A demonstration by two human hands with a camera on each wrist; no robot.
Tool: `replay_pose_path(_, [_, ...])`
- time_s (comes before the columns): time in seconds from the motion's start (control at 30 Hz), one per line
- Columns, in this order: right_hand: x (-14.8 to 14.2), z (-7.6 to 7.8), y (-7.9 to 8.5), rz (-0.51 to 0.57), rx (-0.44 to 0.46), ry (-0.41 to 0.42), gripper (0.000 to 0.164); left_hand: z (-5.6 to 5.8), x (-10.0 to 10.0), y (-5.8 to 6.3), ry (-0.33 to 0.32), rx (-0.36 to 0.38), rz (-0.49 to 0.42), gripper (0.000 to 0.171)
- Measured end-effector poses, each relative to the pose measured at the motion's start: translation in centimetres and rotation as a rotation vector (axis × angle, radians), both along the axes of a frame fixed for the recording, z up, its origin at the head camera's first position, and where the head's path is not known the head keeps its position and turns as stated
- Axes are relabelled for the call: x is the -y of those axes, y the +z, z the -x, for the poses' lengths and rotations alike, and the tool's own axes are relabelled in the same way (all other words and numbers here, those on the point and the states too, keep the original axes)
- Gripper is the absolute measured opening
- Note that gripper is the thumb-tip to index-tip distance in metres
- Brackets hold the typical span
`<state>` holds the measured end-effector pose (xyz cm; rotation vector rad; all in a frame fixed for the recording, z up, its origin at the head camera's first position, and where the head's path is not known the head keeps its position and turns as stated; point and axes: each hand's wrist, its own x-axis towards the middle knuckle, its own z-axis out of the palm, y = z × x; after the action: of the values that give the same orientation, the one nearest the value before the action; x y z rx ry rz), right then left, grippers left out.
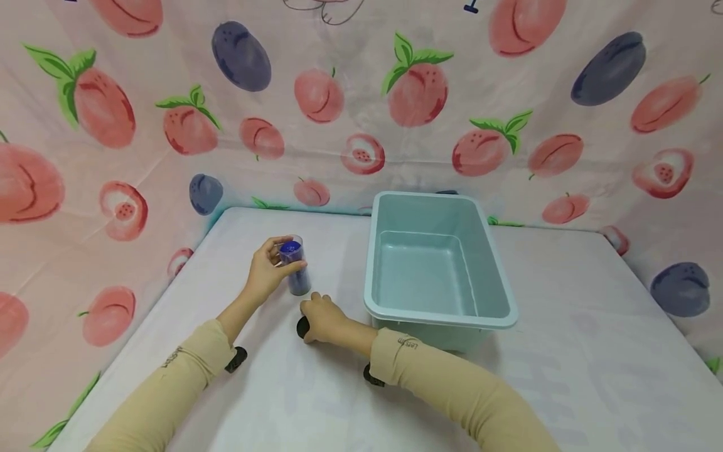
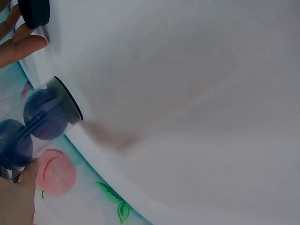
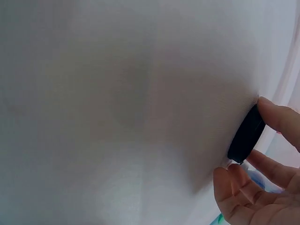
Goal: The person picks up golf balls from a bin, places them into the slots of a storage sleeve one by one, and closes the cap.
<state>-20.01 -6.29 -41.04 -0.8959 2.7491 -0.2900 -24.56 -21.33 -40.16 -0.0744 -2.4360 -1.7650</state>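
Observation:
My left hand (image 1: 267, 269) grips a clear tube (image 1: 299, 282) with its fingers and thumb around the upper part. Inside are blue balls (image 2: 45, 115), one above another; the topmost shows at the tube's mouth. In the left wrist view the tube leans, its dark-edged base standing over the white cloth. Close by, to the right and nearer to me, my right hand (image 1: 326, 319) pinches a round black lid (image 3: 246, 133) by its rim between thumb and fingers. The lid is tilted on its edge, low over the cloth.
A pale blue-green plastic bin (image 1: 440, 321) stands right of my hands, its inside bare. White cloth (image 1: 316, 402) covers the table, and fruit-printed fabric (image 1: 361, 100) hangs behind and along the sides. Black wrist straps (image 1: 237, 359) sit at both cuffs.

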Motion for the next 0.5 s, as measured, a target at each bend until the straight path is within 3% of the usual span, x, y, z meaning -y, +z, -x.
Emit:
replay_pose_path(0.3, [-0.35,0.25,0.22,0.032,0.01,0.015,0.036,-0.12,-0.03,-0.29,-0.002,-0.037,-0.005,0.057])
replay_pose_path(0.5, [-0.84,-0.03,0.44,0.095,0.033,0.027,0.035,-0.51,0.06,-0.46,-0.012,-0.015,-0.001,0.054])
